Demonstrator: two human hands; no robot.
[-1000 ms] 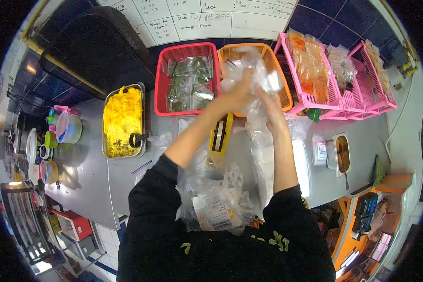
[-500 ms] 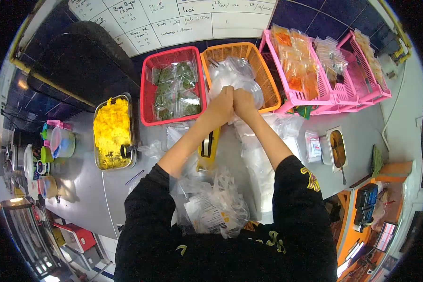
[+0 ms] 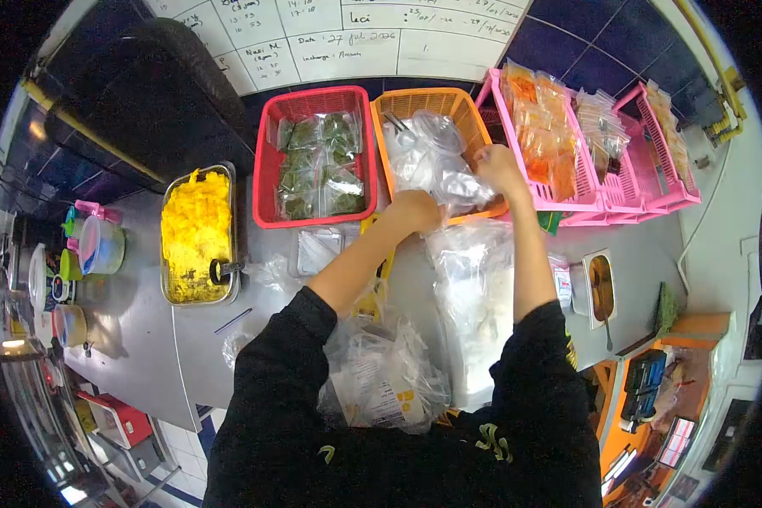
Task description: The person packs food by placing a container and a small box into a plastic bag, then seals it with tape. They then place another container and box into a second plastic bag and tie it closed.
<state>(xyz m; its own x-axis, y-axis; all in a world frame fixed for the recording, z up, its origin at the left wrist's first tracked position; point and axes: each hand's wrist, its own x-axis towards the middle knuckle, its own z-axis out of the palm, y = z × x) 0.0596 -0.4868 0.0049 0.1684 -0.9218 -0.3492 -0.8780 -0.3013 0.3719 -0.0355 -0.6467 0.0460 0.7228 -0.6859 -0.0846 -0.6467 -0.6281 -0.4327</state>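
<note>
An orange basket (image 3: 388, 127) holds round clear plastic lids or tubs (image 3: 436, 131) and a crinkled clear plastic bag (image 3: 464, 193). At the basket's front edge, my left hand (image 3: 416, 212) is closed, with the bag's plastic at its fingertips. My right hand (image 3: 501, 169) is above the basket's right rim, its fingers curled together at the plastic's other side; the exact grip is partly hidden. Below my hands lies a stack of clear plastic bags or sheets (image 3: 474, 288). A yellow tool or box (image 3: 372, 296) shows partly under my left forearm.
To the left stand a red basket (image 3: 264, 169) of green-filled packets and a glass tray (image 3: 235, 284) of yellow food with a black-handled utensil. Pink racks (image 3: 567, 199) of orange sachets stand right. A metal container (image 3: 599, 292) holds brown sauce. An opened plastic bag (image 3: 385, 372) lies in front of me.
My hands were together over the orange basket and have parted. The right moved right, to the basket's rim; the left came down to its front edge. The camera view shifted slightly.
</note>
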